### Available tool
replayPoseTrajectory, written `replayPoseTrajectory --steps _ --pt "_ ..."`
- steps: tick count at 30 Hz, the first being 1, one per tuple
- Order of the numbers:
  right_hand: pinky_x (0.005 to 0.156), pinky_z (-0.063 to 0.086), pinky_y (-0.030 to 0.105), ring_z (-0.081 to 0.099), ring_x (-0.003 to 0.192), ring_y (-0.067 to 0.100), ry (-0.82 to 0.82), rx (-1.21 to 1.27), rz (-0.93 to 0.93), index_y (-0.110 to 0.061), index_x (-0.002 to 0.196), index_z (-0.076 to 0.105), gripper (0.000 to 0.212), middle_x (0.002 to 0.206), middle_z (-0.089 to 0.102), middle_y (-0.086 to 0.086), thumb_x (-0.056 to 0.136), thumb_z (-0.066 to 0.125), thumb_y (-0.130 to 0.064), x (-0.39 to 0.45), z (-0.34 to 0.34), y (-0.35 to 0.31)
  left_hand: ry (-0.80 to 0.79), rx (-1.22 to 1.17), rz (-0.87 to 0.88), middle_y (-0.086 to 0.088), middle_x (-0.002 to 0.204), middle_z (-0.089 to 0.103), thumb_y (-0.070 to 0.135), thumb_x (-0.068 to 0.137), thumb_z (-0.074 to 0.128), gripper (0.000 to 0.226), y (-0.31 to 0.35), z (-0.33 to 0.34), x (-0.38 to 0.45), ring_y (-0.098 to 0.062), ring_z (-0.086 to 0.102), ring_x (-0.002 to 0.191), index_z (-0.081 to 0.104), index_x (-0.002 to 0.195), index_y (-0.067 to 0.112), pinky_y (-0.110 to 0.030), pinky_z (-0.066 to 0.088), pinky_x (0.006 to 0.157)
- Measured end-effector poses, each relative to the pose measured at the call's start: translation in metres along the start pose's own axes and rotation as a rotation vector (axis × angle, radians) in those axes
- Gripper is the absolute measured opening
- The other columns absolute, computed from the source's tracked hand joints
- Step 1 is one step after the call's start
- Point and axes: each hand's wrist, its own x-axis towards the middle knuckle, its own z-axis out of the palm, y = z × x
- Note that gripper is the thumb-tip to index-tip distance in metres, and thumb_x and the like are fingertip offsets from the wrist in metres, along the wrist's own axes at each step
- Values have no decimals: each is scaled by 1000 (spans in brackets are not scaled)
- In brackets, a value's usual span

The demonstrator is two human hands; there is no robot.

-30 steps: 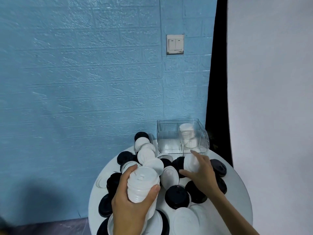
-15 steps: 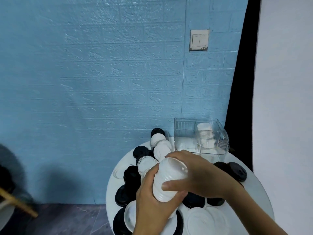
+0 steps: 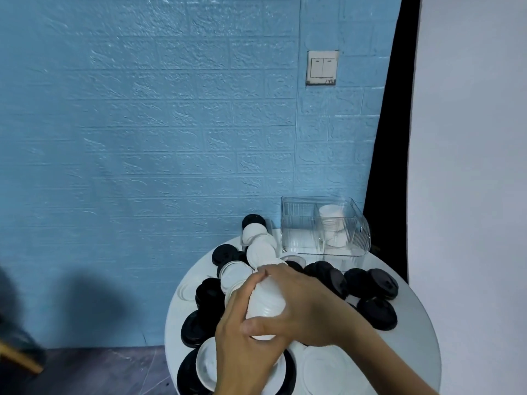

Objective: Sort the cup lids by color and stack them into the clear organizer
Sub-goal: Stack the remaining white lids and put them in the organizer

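Note:
A stack of white lids (image 3: 266, 307) is held above the round white table (image 3: 410, 349). My left hand (image 3: 242, 352) grips the stack from below and the left. My right hand (image 3: 305, 306) wraps over its top and right side. Loose black lids (image 3: 376, 312) and white lids (image 3: 261, 252) lie scattered on the table around my hands. The clear organizer (image 3: 299, 223) stands at the table's far edge. Its right compartment holds a stack of white lids (image 3: 332, 223); its left compartment looks empty.
A blue brick-patterned wall (image 3: 171, 138) rises right behind the table, with a light switch (image 3: 322, 68) on it. A white panel (image 3: 470, 166) stands to the right. A dark chair with a wooden leg (image 3: 17, 354) sits at the lower left.
My right hand left the loose lids near the organizer, brought a white lid to the stack, and now clasps the stack's top together with my left hand. The camera view shifted left.

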Motion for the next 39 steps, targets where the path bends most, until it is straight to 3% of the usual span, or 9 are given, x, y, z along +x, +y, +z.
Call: replayPoseTrajectory --steps 3,6,8,15,21,26,30,34,39 --pt "116 31 29 46 134 7 -102 246 86 -35 160 7 102 149 44 -18 81 60 -72 2 -6 12 20 -81 -34 20 120 68 50 53 81 72 -3 -2 -1 -3 66 107 60 123 47 -18 51 86" --pt "101 42 26 59 110 2 173 371 185 -37 155 27 87 141 55 -13 81 53 -74 15 -14 54 99 -154 -89 26 119 65 58 50 83 73 -5 -11 3 -1 63 106 59 119 50 -9 47 84" --pt "102 44 29 56 120 10 277 195 280 -34 151 36 77 142 52 -4 86 65 -63 24 -9 97 137 -179 -118 29 118 65 58 50 82 73 -5 -18 5 4 61 108 60 119 49 -2 43 83" --pt "110 39 46 40 135 32 14 -136 357 -38 157 20 116 147 37 1 60 70 -78 45 46 140 149 -193 -125 29 120 64 57 50 81 75 1 -22 6 6 61 110 58 122 50 -1 42 84" --pt "91 45 36 53 114 25 215 -49 343 -36 134 42 86 120 49 -5 62 75 -68 57 69 148 159 -181 -118 31 119 64 58 51 80 73 1 -26 5 6 61 108 60 120 48 -1 42 84" --pt "88 50 35 58 108 21 306 -6 314 -38 144 39 90 124 48 -5 65 78 -57 49 67 148 169 -196 -123 33 120 63 57 52 79 75 0 -29 6 9 60 108 60 123 42 1 40 83" --pt "83 45 28 55 100 12 470 140 293 -38 135 48 74 124 49 -9 68 80 -44 40 60 142 164 -205 -130 34 120 62 57 51 80 73 -1 -28 5 10 59 108 60 121 47 1 40 83" --pt "86 60 31 69 98 11 615 499 213 -40 117 49 64 119 61 -4 65 86 -32 28 42 120 134 -198 -139 30 122 63 57 50 81 77 -3 -25 2 6 60 110 56 122 52 -1 42 84" --pt "74 55 20 69 82 8 585 1018 -105 -24 122 53 58 107 66 2 70 78 -15 9 10 48 60 -202 -100 30 124 62 54 50 84 78 0 -16 0 2 60 113 56 123 51 -3 43 86"
